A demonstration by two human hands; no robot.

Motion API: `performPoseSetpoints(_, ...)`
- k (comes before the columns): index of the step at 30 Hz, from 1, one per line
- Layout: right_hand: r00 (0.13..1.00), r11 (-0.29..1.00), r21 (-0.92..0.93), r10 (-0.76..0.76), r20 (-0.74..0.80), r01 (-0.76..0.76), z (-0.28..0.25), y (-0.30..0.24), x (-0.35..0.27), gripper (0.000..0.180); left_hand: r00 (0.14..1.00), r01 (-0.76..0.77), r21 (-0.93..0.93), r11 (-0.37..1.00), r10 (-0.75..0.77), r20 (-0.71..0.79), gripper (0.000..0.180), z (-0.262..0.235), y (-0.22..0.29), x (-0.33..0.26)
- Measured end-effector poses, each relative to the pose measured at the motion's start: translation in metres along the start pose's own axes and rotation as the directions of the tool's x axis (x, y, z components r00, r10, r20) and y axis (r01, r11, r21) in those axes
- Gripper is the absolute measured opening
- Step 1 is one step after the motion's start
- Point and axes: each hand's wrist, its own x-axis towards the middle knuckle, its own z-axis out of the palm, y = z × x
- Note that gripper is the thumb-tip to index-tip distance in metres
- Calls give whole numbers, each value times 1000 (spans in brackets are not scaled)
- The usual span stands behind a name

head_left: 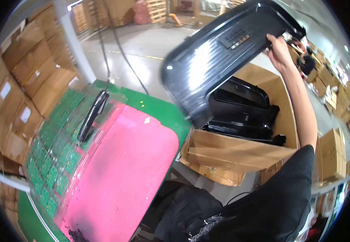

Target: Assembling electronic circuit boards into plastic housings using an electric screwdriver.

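Note:
My right hand (279, 52) is raised at the upper right, its fingers closed on the edge of a large black plastic tray (227, 52). The tray is glossy and ribbed, with rounded corners and a small grid of slots in its middle. It hangs tilted in the air, its lower end blurred, above an open cardboard box (243, 149). Inside that box lie several similar black plastic parts (239, 109). My left hand is not in view.
A green worktable (159, 108) with a pink mat (130, 161) stands at left. On it are a clear compartment tray (56, 149) of small green pieces and a black corded power screwdriver (93, 115). Stacked cartons (29, 72) line the left side. Another person (307, 62) is at far right.

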Motion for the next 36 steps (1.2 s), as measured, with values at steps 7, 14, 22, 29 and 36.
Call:
performPoseSetpoints(7, 585, 729, -11, 557, 589, -684, 117, 6, -184, 23, 940, 57, -512, 857, 126, 316, 53, 83, 96, -46)
performPoseSetpoints(14, -200, 444, -652, 711, 674, -615, 118, 51, -248, 27, 457, 111, -311, 944, 229, 859, 41, 149, 166, -41)
performPoseSetpoints(22, -62, 921, -28, 56, 996, 388, 261, -13, -269, 25, 135, 56, -299, 953, 289, 948, 34, 150, 129, -67)
performPoseSetpoints(29, -139, 684, 466, -477, 868, 561, 453, 12, -360, 50, 148, -63, -184, 981, 191, 970, 17, 150, 145, -63)
performPoseSetpoints(36, -214, 616, 404, -360, 908, 677, 539, 14, -445, 69, 146, -101, -175, 979, 188, 971, 16, 150, 146, -66)
